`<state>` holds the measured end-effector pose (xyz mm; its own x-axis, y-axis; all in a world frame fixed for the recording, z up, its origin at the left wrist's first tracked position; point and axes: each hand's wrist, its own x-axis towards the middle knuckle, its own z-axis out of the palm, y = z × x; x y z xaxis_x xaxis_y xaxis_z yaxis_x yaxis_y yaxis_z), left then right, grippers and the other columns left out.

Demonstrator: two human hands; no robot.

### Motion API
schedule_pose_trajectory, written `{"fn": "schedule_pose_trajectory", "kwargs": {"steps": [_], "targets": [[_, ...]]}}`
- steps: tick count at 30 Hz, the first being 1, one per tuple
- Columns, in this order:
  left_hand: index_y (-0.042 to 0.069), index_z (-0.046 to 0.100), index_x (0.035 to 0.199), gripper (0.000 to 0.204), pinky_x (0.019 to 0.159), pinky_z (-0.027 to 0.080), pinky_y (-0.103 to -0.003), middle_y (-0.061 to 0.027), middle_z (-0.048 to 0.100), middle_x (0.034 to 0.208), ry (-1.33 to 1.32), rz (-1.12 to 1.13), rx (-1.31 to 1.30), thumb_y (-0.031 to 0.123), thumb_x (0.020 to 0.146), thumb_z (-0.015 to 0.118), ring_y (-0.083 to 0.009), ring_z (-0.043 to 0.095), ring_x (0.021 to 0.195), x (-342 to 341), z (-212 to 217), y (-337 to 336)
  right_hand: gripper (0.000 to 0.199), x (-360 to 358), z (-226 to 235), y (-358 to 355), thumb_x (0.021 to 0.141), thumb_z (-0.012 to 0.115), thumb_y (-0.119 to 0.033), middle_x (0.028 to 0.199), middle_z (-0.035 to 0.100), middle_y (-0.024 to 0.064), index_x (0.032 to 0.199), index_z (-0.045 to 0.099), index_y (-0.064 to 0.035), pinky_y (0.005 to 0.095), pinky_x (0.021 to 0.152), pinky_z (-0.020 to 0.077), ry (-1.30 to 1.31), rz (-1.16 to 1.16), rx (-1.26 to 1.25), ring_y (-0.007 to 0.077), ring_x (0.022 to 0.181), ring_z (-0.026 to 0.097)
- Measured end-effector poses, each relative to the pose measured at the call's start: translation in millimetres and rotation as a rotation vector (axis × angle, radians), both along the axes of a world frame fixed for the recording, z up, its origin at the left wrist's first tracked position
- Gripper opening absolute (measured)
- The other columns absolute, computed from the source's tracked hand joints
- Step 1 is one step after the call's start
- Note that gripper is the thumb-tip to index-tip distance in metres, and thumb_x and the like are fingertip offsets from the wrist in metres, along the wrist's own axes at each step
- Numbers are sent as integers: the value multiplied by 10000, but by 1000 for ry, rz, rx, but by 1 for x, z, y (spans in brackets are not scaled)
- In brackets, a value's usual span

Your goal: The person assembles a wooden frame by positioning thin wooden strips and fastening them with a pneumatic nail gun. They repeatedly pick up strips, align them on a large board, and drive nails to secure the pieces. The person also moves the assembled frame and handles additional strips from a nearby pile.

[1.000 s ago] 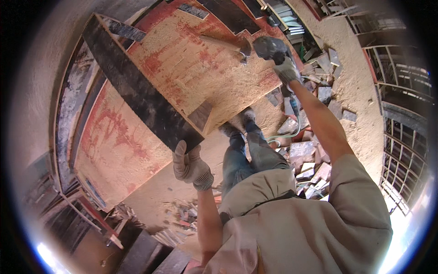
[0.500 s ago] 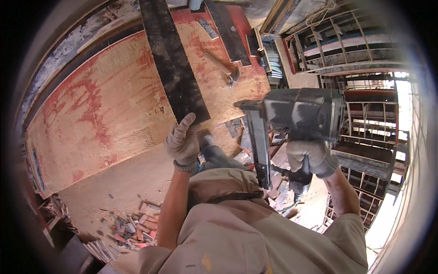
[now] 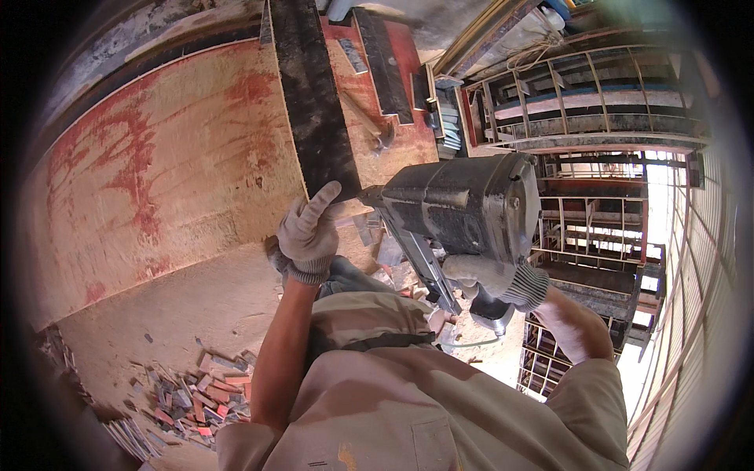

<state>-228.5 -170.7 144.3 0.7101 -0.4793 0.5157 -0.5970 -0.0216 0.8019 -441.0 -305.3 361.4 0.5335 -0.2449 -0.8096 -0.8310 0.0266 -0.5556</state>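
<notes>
Red-stained plywood sheet (image 3: 157, 173) carries a dark plank (image 3: 314, 110), a hammer (image 3: 369, 125), shorter dark strips (image 3: 385, 63); sawdust throughout.

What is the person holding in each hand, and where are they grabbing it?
The right hand grips a dark nail gun by its handle, under the body. The left hand holds the near end of a long dark board, fingers on top.

offcuts: heap of small wood scraps (image 3: 196, 396) on the dusty floor
hammer: possibly one (image 3: 369, 125) on the red-stained plywood sheet (image 3: 157, 180)
scaffolding: metal frames (image 3: 581, 118)
</notes>
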Motion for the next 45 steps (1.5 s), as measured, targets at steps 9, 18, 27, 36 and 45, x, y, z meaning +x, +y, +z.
{"fn": "schedule_pose_trajectory", "kwargs": {"steps": [9, 18, 27, 36, 45], "targets": [[143, 758, 1151, 412, 610, 531, -314, -90, 738, 878, -31, 12, -24, -4, 770, 805, -235, 681, 690, -1, -4, -3, 214, 3, -6, 7, 1045, 514, -82, 855, 529, -21, 1234, 606, -41, 221, 585, 443, -9, 50, 29, 50, 660, 501], [174, 766, 1140, 401, 602, 530, -335, -107, 733, 865, -14, -7, -2, 29, 769, 812, -271, 683, 688, 1, 4, 0, 242, 17, 13, 12, 1086, 472, -218, 712, 381, -81, 981, 616, -54, 226, 528, 365, -6, -171, 216, 41, 589, 389], [227, 774, 1150, 425, 635, 540, -357, -99, 710, 893, 55, -4, -15, 108, 748, 846, -289, 688, 737, 1, 13, 0, 234, 17, 8, 17, 1065, 514, -202, 709, 497, -43, 1073, 670, -27, 238, 533, 418, -200, 73, -20, 58, 616, 502], [229, 776, 1151, 416, 632, 539, -349, -91, 716, 910, 80, -3, -67, 90, 764, 839, -280, 695, 744, 4, 8, -1, 159, 39, 22, 28, 986, 606, -155, 631, 484, -18, 883, 637, -38, 276, 510, 423, 105, -229, 15, 99, 538, 494], [244, 741, 1223, 497, 641, 549, -368, -82, 698, 915, 78, -35, 25, 68, 763, 809, -294, 697, 772, 1, 16, 8, 192, 34, 44, -12, 948, 672, -146, 610, 582, 38, 800, 651, -26, 285, 483, 437, -71, -210, -61, 133, 516, 553]]}}
